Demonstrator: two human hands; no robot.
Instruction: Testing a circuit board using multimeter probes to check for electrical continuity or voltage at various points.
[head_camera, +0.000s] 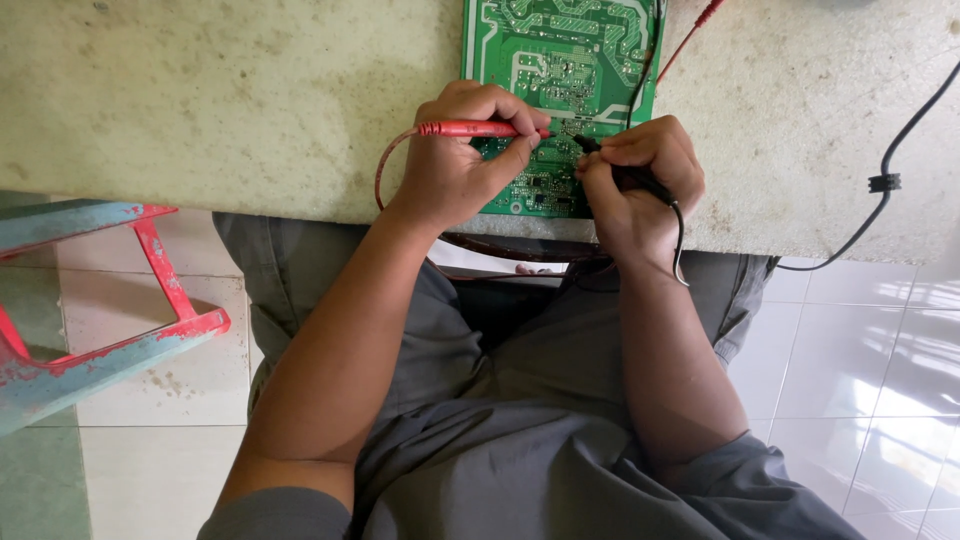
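A green circuit board (560, 60) lies flat on a pale stone worktop (230, 100), reaching to its near edge. My left hand (460, 160) grips a red test probe (470, 128) like a pen, its tip pointing right onto the board. My right hand (640, 170) holds a black test probe (625, 172), its tip angled left onto the board. The two tips sit close together near the board's lower middle. Both hands rest over the board's near edge.
A black cable (885, 185) with a tie runs across the worktop at the right and drops off its edge. A red lead (690, 35) and a black lead run up beside the board. A worn red and blue stool (110, 300) stands at the left on white floor tiles (860, 360).
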